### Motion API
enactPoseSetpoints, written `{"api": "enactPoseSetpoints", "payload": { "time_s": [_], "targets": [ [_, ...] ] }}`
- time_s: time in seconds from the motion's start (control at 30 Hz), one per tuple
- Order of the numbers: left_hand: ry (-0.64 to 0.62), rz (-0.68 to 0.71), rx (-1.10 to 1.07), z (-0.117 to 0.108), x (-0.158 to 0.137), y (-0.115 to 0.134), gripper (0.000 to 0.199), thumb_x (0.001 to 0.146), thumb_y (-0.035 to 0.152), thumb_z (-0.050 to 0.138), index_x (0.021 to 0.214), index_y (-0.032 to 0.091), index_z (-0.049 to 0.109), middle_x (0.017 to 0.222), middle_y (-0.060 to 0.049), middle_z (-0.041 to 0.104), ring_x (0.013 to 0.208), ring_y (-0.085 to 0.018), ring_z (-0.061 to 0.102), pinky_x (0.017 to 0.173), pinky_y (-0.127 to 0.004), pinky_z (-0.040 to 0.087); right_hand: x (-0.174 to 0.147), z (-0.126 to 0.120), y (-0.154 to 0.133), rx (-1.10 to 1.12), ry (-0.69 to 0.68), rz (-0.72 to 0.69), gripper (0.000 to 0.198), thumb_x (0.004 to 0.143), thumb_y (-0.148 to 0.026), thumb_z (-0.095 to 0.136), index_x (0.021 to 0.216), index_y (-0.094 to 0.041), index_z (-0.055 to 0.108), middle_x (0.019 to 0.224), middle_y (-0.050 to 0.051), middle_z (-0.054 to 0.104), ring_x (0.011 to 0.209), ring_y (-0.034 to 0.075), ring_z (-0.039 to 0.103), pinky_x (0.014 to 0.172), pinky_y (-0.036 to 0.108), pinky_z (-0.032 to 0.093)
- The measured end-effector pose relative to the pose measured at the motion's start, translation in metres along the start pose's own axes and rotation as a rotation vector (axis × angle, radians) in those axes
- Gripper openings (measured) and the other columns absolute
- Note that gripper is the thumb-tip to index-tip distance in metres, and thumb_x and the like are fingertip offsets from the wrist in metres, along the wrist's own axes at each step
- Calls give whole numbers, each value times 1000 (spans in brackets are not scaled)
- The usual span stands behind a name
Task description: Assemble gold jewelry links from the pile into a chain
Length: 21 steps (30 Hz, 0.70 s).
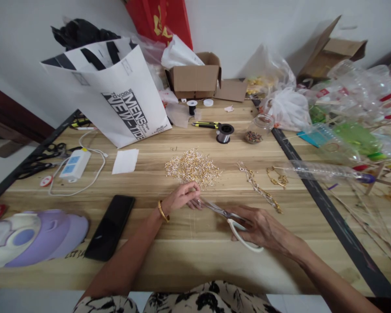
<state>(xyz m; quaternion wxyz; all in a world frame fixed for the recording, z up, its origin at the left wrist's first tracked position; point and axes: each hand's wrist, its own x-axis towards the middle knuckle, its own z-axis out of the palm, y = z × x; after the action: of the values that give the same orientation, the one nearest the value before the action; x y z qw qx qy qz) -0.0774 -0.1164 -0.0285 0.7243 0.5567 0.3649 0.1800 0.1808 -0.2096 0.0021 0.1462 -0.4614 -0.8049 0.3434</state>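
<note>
My right hand grips white-handled scissors, whose blades point left toward the fingers of my left hand. A gold bangle circles my left wrist. Those left fingers are pinched together around a small shiny piece, too small to name. Just beyond them lies a loose heap of tiny gold and silver beads. To the right of the heap rest a beaded strand in silver and gold and a small coiled gold strand.
A black phone and a purple-and-white object lie left. Behind stand a white paper bag, a wire spool, a yellow-black cutter and a jar. Plastic bottles crowd the right; a power strip sits left.
</note>
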Motion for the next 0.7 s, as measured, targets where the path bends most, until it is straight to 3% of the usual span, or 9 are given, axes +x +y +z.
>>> {"api": "enactPoseSetpoints", "payload": {
  "time_s": [0.53, 0.7],
  "targets": [
    [-3, 17, 56, 3, 0, 1, 33, 80, 48, 55, 83, 17, 43, 74, -6, 71, 71, -21, 70, 53, -22, 51, 15, -1, -12, -99, -34, 33, 35, 85, -30, 52, 119, -21, 57, 72, 2, 66, 56, 11, 57, 55, 19, 39],
    [1, 24, 53, 4, 0, 1, 34, 80, 49, 55, 82, 17, 43, 76, -7, 71, 70, -20, 70, 53, -22, 52, 18, 2, -12, -100, -23, 23, 35, 86, -29, 53, 120, -23, 55, 76, 1, 67, 58, 11, 58, 55, 20, 39]
  ]
}}
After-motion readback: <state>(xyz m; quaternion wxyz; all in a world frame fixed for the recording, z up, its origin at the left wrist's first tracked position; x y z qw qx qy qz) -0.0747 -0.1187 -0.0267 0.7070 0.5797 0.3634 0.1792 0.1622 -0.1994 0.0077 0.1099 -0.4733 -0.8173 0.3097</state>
